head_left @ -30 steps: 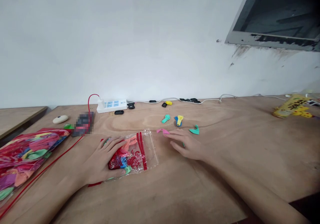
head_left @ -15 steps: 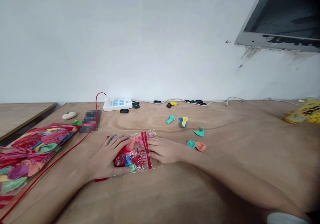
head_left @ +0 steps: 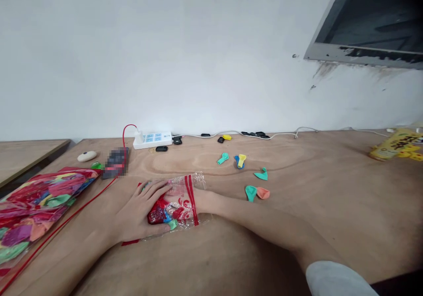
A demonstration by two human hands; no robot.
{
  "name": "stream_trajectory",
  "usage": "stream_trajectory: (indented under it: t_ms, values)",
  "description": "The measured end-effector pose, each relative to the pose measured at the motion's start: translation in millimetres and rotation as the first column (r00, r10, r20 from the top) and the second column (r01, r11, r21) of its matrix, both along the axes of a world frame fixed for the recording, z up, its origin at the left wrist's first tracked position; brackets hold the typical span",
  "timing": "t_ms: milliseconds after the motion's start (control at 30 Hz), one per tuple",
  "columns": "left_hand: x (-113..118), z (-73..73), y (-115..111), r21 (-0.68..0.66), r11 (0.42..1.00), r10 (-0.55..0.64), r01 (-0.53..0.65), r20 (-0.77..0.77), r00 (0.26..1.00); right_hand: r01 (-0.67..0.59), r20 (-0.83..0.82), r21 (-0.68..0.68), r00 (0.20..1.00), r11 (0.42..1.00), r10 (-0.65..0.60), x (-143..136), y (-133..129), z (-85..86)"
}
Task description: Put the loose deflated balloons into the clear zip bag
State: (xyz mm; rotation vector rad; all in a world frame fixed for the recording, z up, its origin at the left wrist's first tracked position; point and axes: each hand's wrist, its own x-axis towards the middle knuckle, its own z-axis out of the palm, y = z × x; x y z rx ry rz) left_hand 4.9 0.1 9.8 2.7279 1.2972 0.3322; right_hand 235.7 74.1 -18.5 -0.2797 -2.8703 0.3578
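Note:
A clear plastic bag [head_left: 194,201] with red stripes and red print lies on the wooden table, holding red, blue, green and pink balloons [head_left: 159,210]. My left hand [head_left: 139,210] rests flat over the bag's left part, fingers stretched and thumb apart along the lower edge. Through the bag's striped right end goes my right hand [head_left: 181,197]. It shows only through the printed film, and its fingers are hidden among the balloons and behind my left hand. To the right lie a teal balloon [head_left: 251,193] and an orange balloon [head_left: 263,193], touching each other.
More loose balloons [head_left: 241,160] lie farther back. A larger balloon bag [head_left: 42,199], red cable [head_left: 79,210] and phone [head_left: 114,161] are at left. A white power strip [head_left: 153,140] stands by the wall. A yellow-labelled bottle [head_left: 393,145] lies at far right.
My right hand has slid leftward from the bag's striped end into the bag. My left hand stays on the bag. The view has shifted slightly.

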Motion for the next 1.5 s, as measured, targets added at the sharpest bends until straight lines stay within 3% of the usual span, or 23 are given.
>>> stream_trajectory:
  t_ms: [133, 300, 433, 533, 667, 733, 900, 1000, 1267, 1500]
  values:
    - [-0.2, 1.0, -0.5, -0.005, 1.0, -0.011, 0.011, -0.001, 1.0, -0.066, -0.055, 0.021, 0.996, 0.998, 0.067, 13.5, -3.6, 7.1]
    - [0.4, 0.9, -0.8, -0.004, 1.0, -0.019, 0.019, 0.017, 1.0, -0.072, -0.099, 0.069, 0.992, 0.995, 0.078, 55.4, -18.2, 21.8]
    - [0.1, -1.7, 0.7, 0.004, 1.0, -0.018, 0.017, 0.018, 1.0, 0.045, -0.1, 0.063, 0.994, 0.997, -0.039, 102.5, -33.0, 32.4]
    - [0.0, -2.0, 1.6, -0.002, 1.0, -0.022, 0.022, 0.007, 1.0, 0.236, -0.121, 0.041, 0.966, 0.971, -0.229, 146.7, -33.8, 37.5]
    - [0.3, -0.6, 1.4, -0.013, 1.0, -0.023, 0.023, 0.009, 1.0, 0.504, -0.16, 0.058, 0.857, 0.862, -0.49, 212.0, -20.1, 42.9]
    - [0.2, -0.7, 0.8, -0.015, 1.0, -0.018, 0.018, 0.014, 1.0, 0.653, -0.147, -0.003, 0.749, 0.757, -0.646, 242.2, -12.0, 46.3]
    - [-1.1, -2.5, 0.3, -0.022, 1.0, -0.005, 0.005, 0.002, 1.0, 0.806, -0.022, -0.18, 0.569, 0.563, -0.822, 293.8, -1.9, 55.6]
    - [-2.4, -3.2, 0.8, -0.013, 1.0, -0.015, 0.015, -0.005, 1.0, 0.841, 0.035, -0.202, 0.519, 0.502, -0.854, 305.7, -1.8, 57.8]
    - [-3.9, -4.4, 1.5, 0.007, 1.0, -0.022, 0.022, 0.003, 1.0, 0.903, 0.224, -0.117, 0.43, 0.414, -0.875, 310.1, -2.3, 50.0]
    - [-1.1, -1.4, 0.0, -0.03, 1.0, -0.006, 0.005, -0.008, 1.0, 0.903, 0.228, -0.129, 0.429, 0.41, -0.874, 310.8, 0.9, 46.4]
